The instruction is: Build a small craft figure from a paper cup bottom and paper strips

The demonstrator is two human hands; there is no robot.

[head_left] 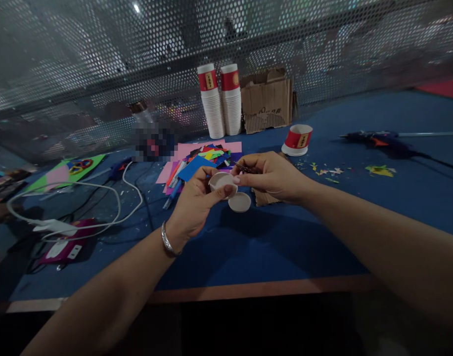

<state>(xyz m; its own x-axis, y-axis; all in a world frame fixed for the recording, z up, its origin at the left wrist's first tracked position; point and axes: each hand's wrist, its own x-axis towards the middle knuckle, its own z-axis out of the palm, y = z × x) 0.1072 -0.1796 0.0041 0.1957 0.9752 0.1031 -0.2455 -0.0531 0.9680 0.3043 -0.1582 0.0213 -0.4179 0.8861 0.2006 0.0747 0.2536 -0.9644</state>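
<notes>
My left hand (197, 205), with a silver bangle at the wrist, pinches a small, shallow white paper cup piece (222, 183) between thumb and fingers. My right hand (273, 175) is closed around a slim dark tool that looks like small scissors (247, 169); most of it is hidden by the fingers. The right thumb and fingertips touch the cup piece's right edge. Just below the piece is a round white paper disc (240, 202) with a raised rim. Behind the hands lie colored paper scraps (211, 153) and a blue paper sheet (197, 168).
Two stacks of paper cups (213, 113) stand before a cardboard box (267, 101). A cut red-and-white cup (298, 139) sits to the right, near a glue gun (382, 141) and paper bits (332, 171). Left lie a white cable (118, 198) and a purple power box (68, 244).
</notes>
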